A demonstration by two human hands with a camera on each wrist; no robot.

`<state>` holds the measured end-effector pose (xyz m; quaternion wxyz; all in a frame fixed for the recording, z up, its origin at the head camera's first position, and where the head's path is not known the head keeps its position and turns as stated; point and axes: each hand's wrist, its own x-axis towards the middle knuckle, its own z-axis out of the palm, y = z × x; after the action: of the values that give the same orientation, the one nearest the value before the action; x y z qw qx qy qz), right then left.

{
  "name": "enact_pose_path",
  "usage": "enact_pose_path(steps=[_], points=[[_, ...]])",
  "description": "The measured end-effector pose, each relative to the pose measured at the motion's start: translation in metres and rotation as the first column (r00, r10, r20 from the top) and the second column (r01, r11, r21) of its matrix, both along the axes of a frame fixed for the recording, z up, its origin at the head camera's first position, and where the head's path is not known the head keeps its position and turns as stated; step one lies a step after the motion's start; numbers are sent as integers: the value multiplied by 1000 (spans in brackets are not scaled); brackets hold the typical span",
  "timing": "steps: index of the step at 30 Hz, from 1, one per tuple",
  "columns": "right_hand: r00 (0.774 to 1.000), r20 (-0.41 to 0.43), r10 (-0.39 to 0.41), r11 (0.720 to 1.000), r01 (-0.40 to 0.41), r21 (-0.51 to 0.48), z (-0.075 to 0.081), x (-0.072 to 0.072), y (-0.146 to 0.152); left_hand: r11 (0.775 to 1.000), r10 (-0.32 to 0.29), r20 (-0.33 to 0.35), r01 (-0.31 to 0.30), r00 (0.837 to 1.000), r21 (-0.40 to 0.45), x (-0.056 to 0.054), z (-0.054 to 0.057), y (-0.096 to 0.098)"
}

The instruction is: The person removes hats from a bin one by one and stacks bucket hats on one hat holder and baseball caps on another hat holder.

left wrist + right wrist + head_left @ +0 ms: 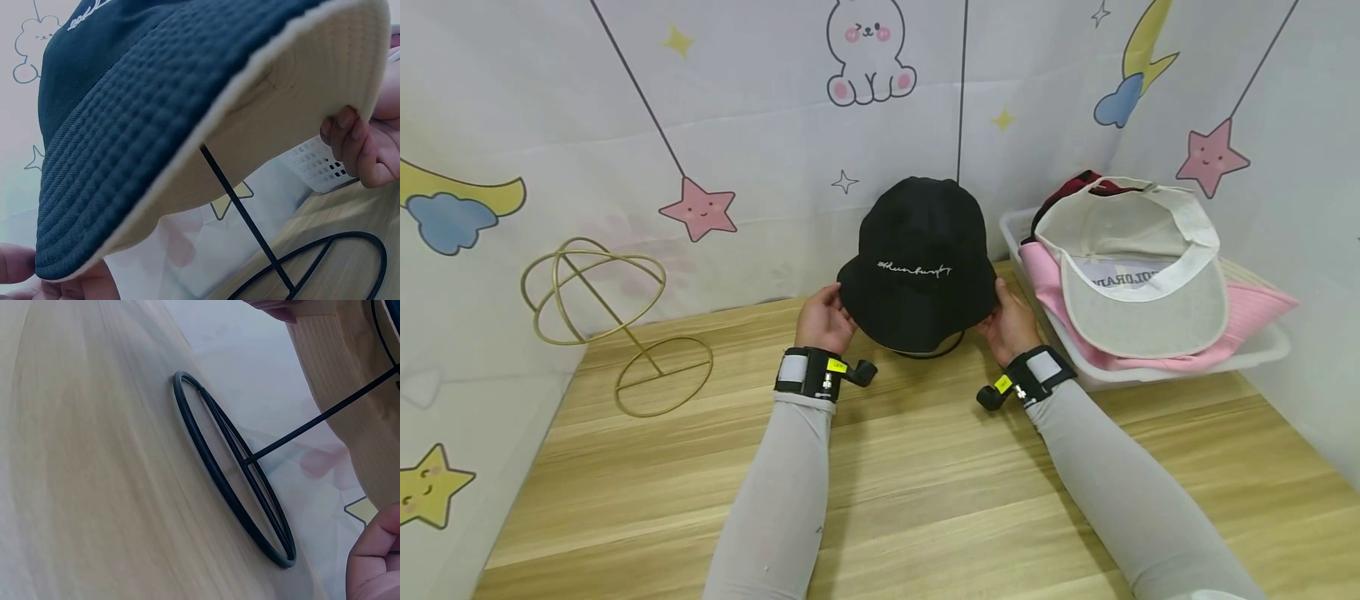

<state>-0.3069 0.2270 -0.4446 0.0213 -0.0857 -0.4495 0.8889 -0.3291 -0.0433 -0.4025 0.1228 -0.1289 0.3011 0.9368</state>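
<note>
A black bucket hat (pixel 917 242) with white script on its front sits over a black wire stand (pixel 240 215). Its beige underside (pixel 275 94) shows in both wrist views, with the stand's thin post rising into the crown. My left hand (pixel 827 321) pinches the brim's left edge between thumb and fingers. On the opposite side my right hand (pixel 1011 325) grips the brim, its fingers (pixel 347 134) curled at the beige underside. The stand's round base (pixel 234 469) rests on the wooden table; its top is mostly hidden inside the hat.
A gold wire hat stand (pixel 647 354) stands bare at the left. To the right, a white basket (pixel 1105 379) holds a cream cap (pixel 1150 321), a pink hat (pixel 1251 308) and a dark red cap (pixel 1078 187). A printed curtain (pixel 775 83) hangs behind the table (pixel 925 500).
</note>
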Motion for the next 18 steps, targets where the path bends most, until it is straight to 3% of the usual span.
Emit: enact_pose_path(steps=[8,18], points=[[1000,22,-18,1000,18,-8,0,-2,2,1000,12,12,-12,1000,4,-2,0,-6],[998,58,-32,993,38,-115,4,0,6,998,26,17,-27,1000,58,-3,2,-15]])
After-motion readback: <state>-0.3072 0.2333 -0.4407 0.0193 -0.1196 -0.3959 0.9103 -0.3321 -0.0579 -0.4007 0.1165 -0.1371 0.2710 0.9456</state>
